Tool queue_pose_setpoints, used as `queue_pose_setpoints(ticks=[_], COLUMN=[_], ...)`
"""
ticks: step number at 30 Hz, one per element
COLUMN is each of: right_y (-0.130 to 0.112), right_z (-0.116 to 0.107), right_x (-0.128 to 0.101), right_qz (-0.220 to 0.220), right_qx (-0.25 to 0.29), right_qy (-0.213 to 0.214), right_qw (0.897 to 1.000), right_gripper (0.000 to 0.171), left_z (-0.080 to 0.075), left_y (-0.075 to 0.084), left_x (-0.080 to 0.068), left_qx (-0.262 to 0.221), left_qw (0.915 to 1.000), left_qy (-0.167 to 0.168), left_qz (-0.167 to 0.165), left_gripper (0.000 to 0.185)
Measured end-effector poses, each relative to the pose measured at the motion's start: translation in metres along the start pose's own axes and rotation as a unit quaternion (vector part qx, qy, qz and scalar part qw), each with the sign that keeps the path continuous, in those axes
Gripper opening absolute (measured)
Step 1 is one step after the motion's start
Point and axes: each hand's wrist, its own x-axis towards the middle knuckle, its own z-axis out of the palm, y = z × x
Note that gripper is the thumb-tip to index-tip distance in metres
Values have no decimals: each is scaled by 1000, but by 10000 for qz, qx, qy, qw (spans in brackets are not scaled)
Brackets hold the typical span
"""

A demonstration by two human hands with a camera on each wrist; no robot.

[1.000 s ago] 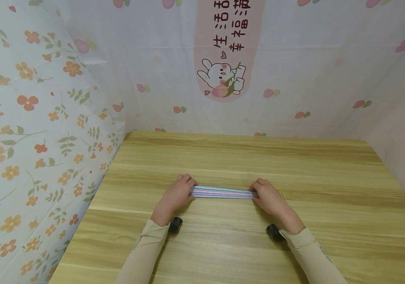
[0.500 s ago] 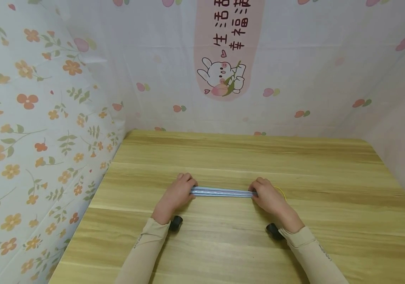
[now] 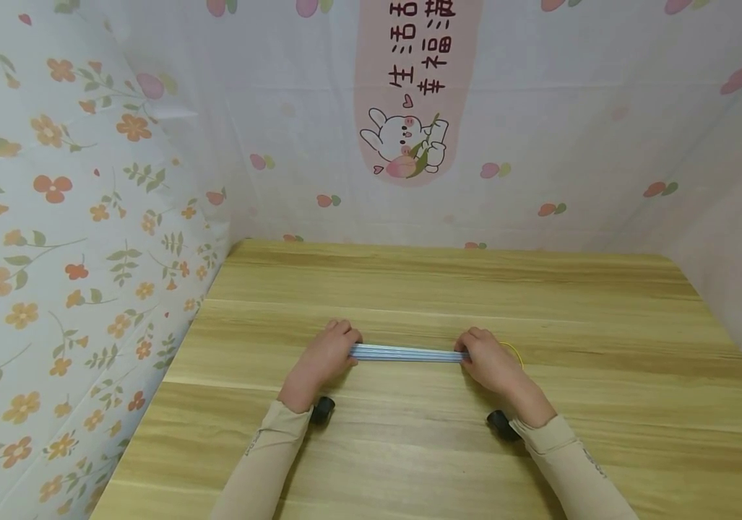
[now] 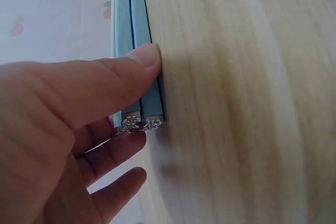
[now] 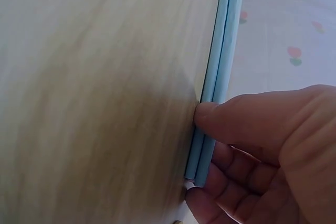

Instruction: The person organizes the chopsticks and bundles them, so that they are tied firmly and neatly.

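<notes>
A small bundle of light-blue chopsticks [image 3: 410, 353] lies crosswise in front of me, low over the wooden table. Their thicker ends, with patterned silver caps [image 4: 152, 123], are on the left, and the bundle narrows toward the right. My left hand [image 3: 324, 355] grips the thick end, its thumb across the near face and fingers behind. At the thin end, my right hand [image 3: 490, 363] pinches the chopsticks [image 5: 212, 77] between thumb and fingers, with their tips by the fingertips. Beside the right hand a thin yellow loop [image 3: 517, 352] shows, partly hidden by the hand.
The wood-grain table [image 3: 410, 289] stretches out on all sides of the hands. A flowered cloth [image 3: 52, 289] hangs on the left, and a cloth with a rabbit picture [image 3: 410, 141] hangs behind. A black wrist camera [image 3: 322, 411] sits at the left cuff, another [image 3: 503, 425] at the right.
The chopsticks have turned between the fingers: pink and purple sides showed a second ago, now only light blue shows, and the bundle looks narrower. Both hands stay in nearly the same place.
</notes>
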Motion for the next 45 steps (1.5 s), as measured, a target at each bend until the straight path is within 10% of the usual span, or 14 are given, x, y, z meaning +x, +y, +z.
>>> queue_pose_setpoints(ticks=[45], right_y=[-2], right_z=[4], right_x=[0], right_qz=[-160], right_qx=[5], right_qy=[134], right_qw=[9998], right_gripper=[16], left_z=[-2], left_y=[6], left_x=[-3], left_qx=[118], left_qw=[9999], left_qy=[12], left_qz=[94], left_gripper=[25])
